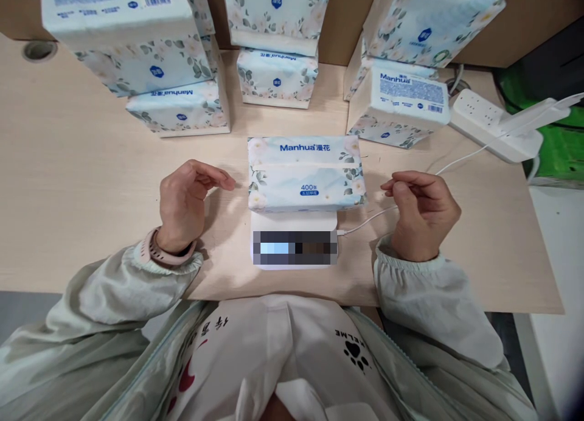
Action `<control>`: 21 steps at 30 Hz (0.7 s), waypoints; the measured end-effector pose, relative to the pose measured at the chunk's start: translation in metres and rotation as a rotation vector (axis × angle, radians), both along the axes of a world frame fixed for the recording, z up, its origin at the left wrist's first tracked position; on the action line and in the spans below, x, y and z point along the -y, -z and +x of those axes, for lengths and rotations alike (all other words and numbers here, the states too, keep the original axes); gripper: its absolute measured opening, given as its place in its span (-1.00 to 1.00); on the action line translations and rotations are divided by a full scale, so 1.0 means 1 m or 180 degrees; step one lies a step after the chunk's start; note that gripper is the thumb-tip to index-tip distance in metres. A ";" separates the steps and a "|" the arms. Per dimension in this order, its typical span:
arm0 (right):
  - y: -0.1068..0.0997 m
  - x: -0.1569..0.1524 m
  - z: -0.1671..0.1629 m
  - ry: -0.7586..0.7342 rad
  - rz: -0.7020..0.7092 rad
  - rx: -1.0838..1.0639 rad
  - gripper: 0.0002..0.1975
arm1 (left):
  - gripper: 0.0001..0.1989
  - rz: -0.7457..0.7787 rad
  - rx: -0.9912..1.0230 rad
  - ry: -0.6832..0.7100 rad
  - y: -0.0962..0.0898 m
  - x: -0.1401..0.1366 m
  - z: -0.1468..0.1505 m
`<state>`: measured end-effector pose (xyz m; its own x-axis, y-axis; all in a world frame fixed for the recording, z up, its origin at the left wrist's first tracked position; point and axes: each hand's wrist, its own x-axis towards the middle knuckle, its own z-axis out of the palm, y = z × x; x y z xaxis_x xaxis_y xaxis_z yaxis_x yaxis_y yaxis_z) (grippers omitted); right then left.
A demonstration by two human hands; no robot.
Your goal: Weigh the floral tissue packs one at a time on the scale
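Note:
A pack of tissues (306, 177) with a floral print lies across the top of a white kitchen scale (294, 221). The scale's display is pixelated. To the left of the pack is my left hand (185, 196), its fingers bent toward the pack without touching it. My right hand (420, 211) hovers on the other side, fingers loosely curled and the thumb a little apart from them. Neither hand holds anything. A white cable (371, 217) runs from the scale's right side and passes behind my right hand.
Stacked tissue packs stand along the back, on the left (177, 111), in the middle (277, 80) and on the right (396, 107). A white power strip (495, 126) with plugged-in cords lies at the right. A cable hole (39, 50) is at the far left of the wooden table (91, 226).

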<state>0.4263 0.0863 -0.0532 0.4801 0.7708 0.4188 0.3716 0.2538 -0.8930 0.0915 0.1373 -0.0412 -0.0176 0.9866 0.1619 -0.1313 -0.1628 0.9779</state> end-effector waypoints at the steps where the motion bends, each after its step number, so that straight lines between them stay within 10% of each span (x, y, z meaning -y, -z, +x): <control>1: -0.001 0.001 0.000 -0.0008 -0.0007 -0.0023 -0.88 | -0.58 -0.0014 -0.0008 0.0002 -0.001 0.000 0.000; 13: -0.012 0.016 -0.010 -0.1225 -0.0686 0.1215 -0.42 | -0.67 -0.0062 -0.0657 0.0288 -0.012 0.021 0.005; 21: -0.047 -0.082 -0.027 -0.1733 -0.0518 0.1573 -0.27 | -0.63 0.0343 -0.0766 0.0412 -0.037 -0.067 0.029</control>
<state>0.3995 0.1679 -0.0064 -0.2007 0.9160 0.3473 0.5985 0.3953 -0.6967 0.1203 0.2047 -0.0040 0.1588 0.9551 0.2501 0.0760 -0.2644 0.9614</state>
